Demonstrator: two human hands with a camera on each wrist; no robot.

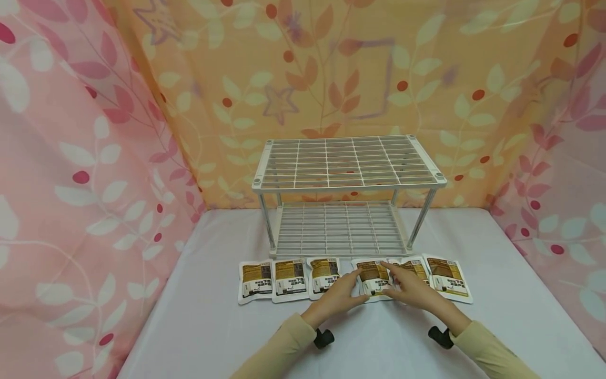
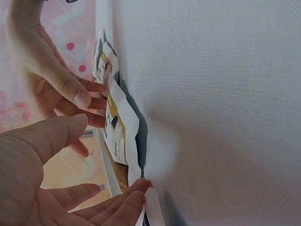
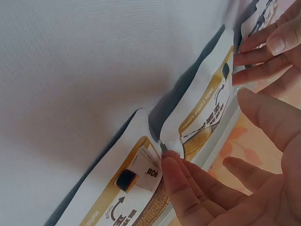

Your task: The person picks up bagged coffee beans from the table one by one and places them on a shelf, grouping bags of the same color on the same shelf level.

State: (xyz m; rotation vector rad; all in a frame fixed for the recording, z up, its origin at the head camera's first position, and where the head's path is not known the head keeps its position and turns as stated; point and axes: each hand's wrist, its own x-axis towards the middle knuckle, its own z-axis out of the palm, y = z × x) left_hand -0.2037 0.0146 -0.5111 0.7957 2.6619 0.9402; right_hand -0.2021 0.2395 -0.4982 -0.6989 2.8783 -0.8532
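Observation:
A row of flat white-and-gold coffee pouches [image 1: 290,279] lies on the table in front of a white wire rack [image 1: 347,163]. Both hands are at one pouch [image 1: 373,275] right of the row's middle. My left hand [image 1: 342,293] touches its left edge, fingers spread and thumb apart. On the opposite side, my right hand [image 1: 413,287] has its fingertips at the seam with the neighbouring pouch [image 3: 124,183], its thumb lifted away in the right wrist view. Neither hand curls round a pouch. Part of the neighbouring pouch is hidden beneath the right hand in the head view.
The two-tier rack stands just behind the pouches, its metal posts [image 1: 421,218] at the corners. White cloth covers the table [image 1: 208,316]. Patterned curtains [image 1: 94,173] enclose the back and both sides. Dark wrist mounts [image 1: 324,338] hang at both sleeves.

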